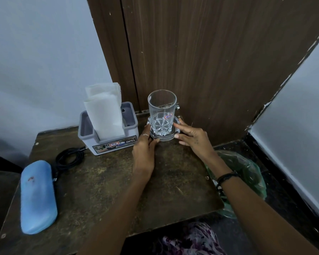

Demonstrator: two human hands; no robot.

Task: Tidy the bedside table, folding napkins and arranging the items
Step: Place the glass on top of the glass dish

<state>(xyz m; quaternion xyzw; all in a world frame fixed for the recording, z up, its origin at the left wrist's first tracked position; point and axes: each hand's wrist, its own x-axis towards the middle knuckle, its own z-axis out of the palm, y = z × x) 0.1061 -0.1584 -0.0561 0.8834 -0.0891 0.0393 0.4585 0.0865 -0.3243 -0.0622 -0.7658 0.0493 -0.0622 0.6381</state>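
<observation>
A clear cut-glass tumbler (162, 109) with a small price sticker stands upright on a clear glass saucer (175, 126) at the back of the worn wooden bedside table (103, 181). My left hand (145, 150) grips the saucer's left rim. On the saucer's right rim, my right hand (191, 135) holds on with its fingertips. Left of the glass, folded white napkins (105, 115) stand upright in a grey and white holder (107, 142).
A blue glasses case (38, 196) lies near the table's left edge, beside a coiled black cable (68, 158). A green plastic bag (247, 173) sits off the table's right edge. A brown wooden panel (210, 61) rises directly behind the glass.
</observation>
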